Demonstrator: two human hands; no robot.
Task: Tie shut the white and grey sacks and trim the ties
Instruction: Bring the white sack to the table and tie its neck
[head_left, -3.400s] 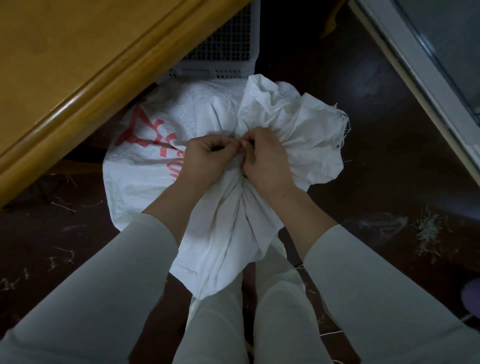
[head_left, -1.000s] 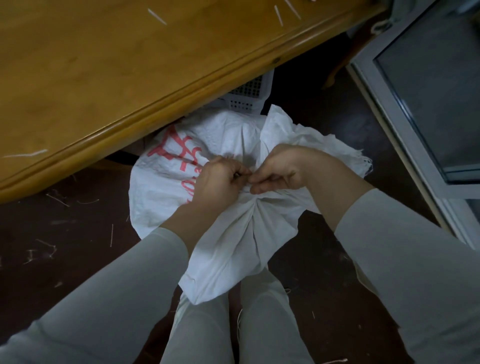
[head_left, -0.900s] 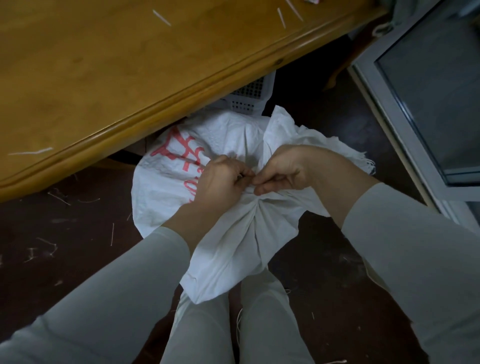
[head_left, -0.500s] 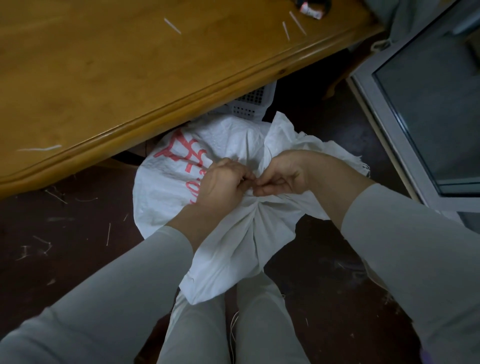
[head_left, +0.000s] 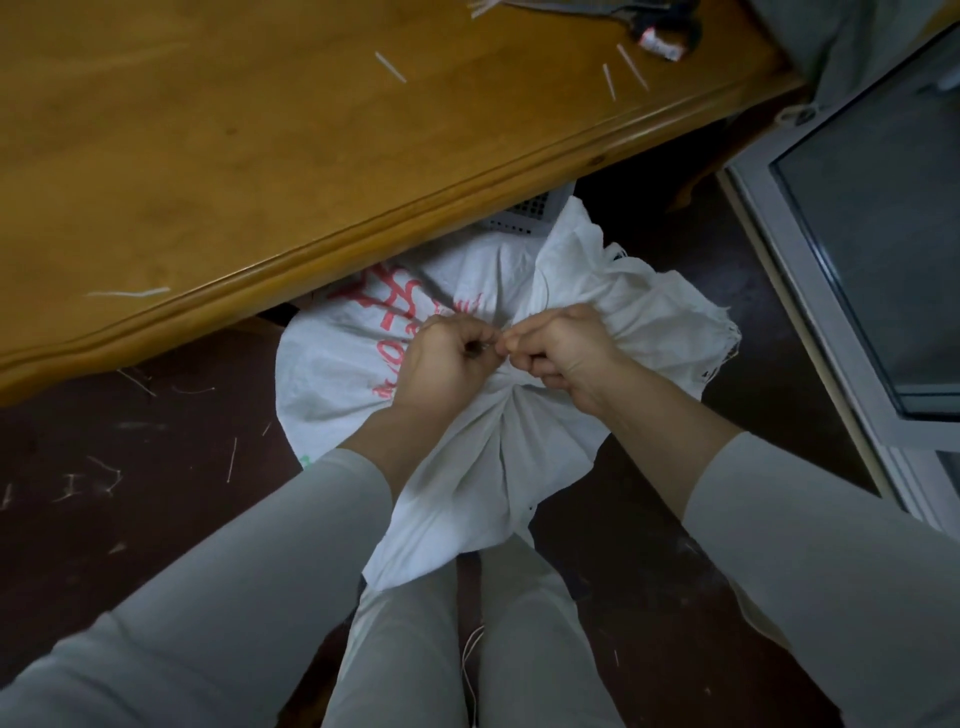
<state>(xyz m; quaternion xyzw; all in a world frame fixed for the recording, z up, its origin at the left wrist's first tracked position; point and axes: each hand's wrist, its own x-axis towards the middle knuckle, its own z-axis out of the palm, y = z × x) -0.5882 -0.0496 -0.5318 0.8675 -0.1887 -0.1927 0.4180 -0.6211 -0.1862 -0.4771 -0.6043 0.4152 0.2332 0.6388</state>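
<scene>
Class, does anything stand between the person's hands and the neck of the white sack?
Nothing visible does. The left hand and the right hand both grip the white sack at its gathered neck.

Lt grey long sleeves (head_left: 234, 571), matching trousers (head_left: 400, 654).

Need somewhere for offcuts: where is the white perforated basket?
Head view, just above centre: the white perforated basket peeks out from under the edge of the wooden table, directly behind the white sack.

White sack (head_left: 467, 467) (red print) stands on floor, neck gathered.
</scene>
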